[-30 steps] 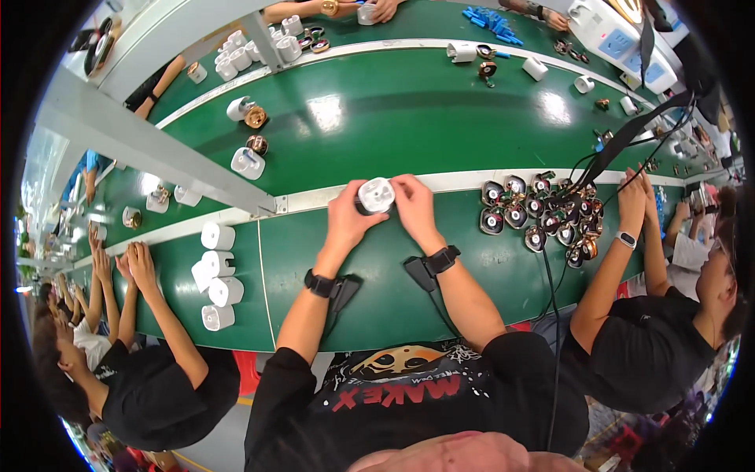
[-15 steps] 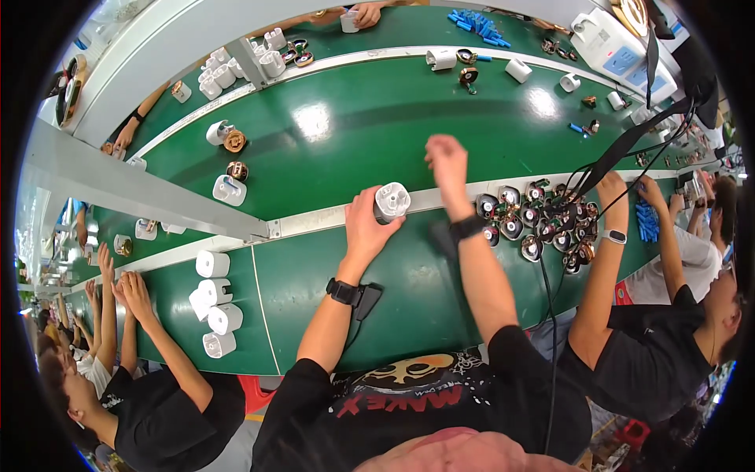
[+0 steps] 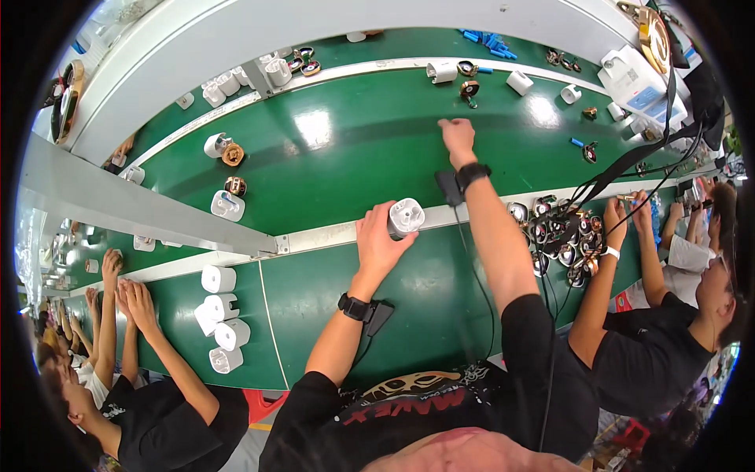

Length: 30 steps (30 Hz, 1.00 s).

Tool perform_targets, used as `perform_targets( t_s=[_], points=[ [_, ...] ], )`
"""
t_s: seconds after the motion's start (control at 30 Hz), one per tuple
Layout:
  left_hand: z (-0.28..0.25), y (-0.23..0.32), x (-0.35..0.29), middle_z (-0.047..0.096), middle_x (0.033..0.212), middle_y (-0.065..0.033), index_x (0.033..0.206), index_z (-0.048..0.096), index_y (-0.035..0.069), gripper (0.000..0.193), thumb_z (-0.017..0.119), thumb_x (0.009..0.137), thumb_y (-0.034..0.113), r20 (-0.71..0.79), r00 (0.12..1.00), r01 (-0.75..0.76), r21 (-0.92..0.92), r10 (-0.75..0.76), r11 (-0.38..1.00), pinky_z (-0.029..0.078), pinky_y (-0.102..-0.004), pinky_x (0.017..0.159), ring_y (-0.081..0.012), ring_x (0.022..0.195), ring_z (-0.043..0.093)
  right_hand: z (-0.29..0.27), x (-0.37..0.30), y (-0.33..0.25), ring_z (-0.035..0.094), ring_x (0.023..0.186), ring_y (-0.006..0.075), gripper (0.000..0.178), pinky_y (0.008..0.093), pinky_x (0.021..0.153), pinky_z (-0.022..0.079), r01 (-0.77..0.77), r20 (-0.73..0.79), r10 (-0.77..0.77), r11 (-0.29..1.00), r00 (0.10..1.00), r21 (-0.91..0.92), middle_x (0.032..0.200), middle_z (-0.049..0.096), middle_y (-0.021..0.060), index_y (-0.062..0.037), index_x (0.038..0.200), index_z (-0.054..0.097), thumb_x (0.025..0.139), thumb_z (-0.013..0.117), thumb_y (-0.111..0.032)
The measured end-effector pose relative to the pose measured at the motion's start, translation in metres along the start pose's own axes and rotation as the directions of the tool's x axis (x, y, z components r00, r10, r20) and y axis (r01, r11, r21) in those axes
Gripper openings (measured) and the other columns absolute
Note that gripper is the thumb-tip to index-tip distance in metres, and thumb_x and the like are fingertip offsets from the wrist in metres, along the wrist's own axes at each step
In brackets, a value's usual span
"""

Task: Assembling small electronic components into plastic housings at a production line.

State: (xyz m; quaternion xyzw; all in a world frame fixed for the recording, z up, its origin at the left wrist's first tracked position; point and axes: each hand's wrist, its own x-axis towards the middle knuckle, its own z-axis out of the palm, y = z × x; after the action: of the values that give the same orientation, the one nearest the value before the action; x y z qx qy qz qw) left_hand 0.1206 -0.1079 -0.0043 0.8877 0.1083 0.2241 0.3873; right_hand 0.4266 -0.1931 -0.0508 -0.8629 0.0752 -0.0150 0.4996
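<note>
My left hand is closed around a white plastic housing, its ribbed open end facing up, above the near metal rail. My right hand is stretched out over the green surface beyond that rail, short of a white housing and a round copper-coloured part. Its fingers are curled together; whatever they may hold is hidden. Each wrist wears a black band with a small black box on a cable. Right of my right forearm lies a cluster of round dark-and-silver parts.
Several white housings stand on the bench to my left. A grey post slants in at the left. Black cables hang at the right. Co-workers sit on both sides, a co-worker's hands near the cluster. Blue cylinders lie far back.
My right hand has reached farther out, across the far surface. The left hand still grips the white housing. The whole view has shifted slightly.
</note>
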Motion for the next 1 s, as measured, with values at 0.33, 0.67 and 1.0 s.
perform_targets(
  t_s=[0.33,0.67,1.0],
  points=[
    [0.000,-0.002,-0.007,0.062,0.110,-0.0065,0.118,0.057,0.010,0.062,0.086,0.065,0.022,0.004,0.999,0.035,-0.006,-0.035,0.999,0.040,-0.0402,0.090,-0.0274,0.104,0.059,-0.018,0.062,-0.054,0.050,0.125,0.0349,0.072,0.0571,0.100,0.040,0.059,-0.148,-0.128,0.915,0.981,-0.400,0.128,0.060,0.0174,-0.0055,0.127,0.050,0.071,0.081,-0.038],
    [0.000,-0.002,-0.004,0.062,0.110,-0.0063,0.119,0.057,0.009,0.063,0.086,0.065,0.022,-0.016,1.000,0.008,-0.014,-0.009,1.000,0.040,-0.0398,0.089,-0.0270,0.104,0.059,-0.022,0.079,-0.034,0.059,0.114,0.0361,0.070,0.0503,0.095,0.047,0.242,0.010,-0.258,0.894,0.966,-0.376,0.119,0.065,0.0164,-0.0065,0.122,0.053,0.068,0.084,-0.039],
    [-0.004,0.001,0.000,0.062,0.109,-0.0068,0.118,0.057,0.009,0.063,0.086,0.064,0.023,-0.020,1.000,-0.007,-0.008,0.007,1.000,0.040,-0.0403,0.087,-0.0273,0.103,0.058,-0.034,0.144,-0.063,0.068,0.094,0.0369,0.055,0.0429,0.083,0.053,0.528,0.027,-0.551,0.783,0.834,-0.330,0.099,0.070,0.0213,-0.0004,0.108,0.063,0.070,0.083,-0.035]
  ],
)
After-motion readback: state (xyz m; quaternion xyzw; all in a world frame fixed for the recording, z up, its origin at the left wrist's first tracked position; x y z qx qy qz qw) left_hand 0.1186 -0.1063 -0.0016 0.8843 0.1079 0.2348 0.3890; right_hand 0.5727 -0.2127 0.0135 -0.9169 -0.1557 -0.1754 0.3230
